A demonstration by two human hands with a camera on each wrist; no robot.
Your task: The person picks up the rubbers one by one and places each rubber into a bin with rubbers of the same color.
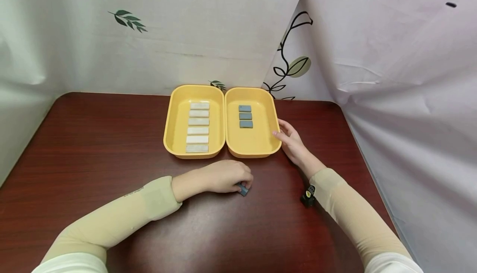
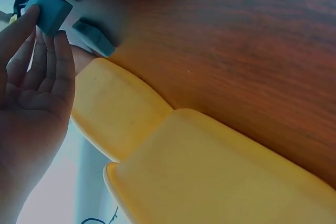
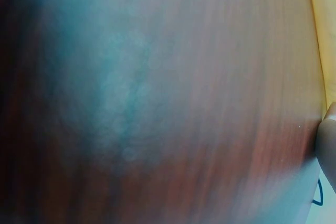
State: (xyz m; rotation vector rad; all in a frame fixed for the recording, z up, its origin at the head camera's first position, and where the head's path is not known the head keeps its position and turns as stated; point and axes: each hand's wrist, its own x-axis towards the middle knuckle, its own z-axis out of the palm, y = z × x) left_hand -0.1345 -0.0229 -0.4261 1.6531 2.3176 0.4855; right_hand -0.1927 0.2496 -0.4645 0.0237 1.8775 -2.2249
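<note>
My left hand (image 1: 227, 176) pinches a small blue-grey block (image 1: 243, 189) between thumb and fingers, in front of two yellow trays. In the left wrist view the held block (image 2: 53, 10) is tipped, and a second blue-grey block (image 2: 94, 36) lies on the table close by; the hand hides that one in the head view. My right hand (image 1: 294, 142) grips the right wall of the right yellow tray (image 1: 257, 144), thumb over the rim, fingers outside. Three blue-grey blocks (image 1: 245, 116) lie in a column inside this tray.
The left yellow tray (image 1: 175, 136) stands against the right one and holds a column of several whitish blocks (image 1: 198, 121). Both trays sit at the back of the dark red wooden table (image 1: 112, 149), before a leaf-patterned cloth (image 1: 186, 29). A small black device (image 1: 308, 196) is at my right wrist.
</note>
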